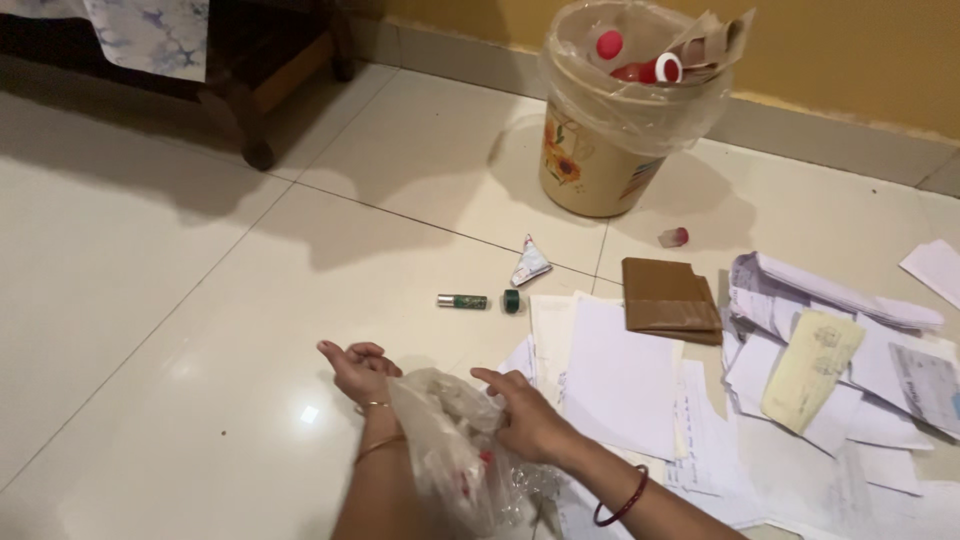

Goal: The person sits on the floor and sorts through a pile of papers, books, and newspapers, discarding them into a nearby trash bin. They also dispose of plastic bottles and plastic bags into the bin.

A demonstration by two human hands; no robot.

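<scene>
A crumpled clear plastic bag with bits of red inside lies between my two hands near the bottom of the view. My left hand rests palm up just left of the bag, fingers curled loosely, with the bag draped over its wrist. My right hand presses on the bag's right side, fingers gripping the plastic. White paper sheets lie right beside my right hand.
A lined waste bucket holding red-capped bottles and cardboard stands at the back. On the tiles lie a small green tube, its cap, a torn sachet, a brown folder, and scattered papers. A wooden furniture leg stands upper left.
</scene>
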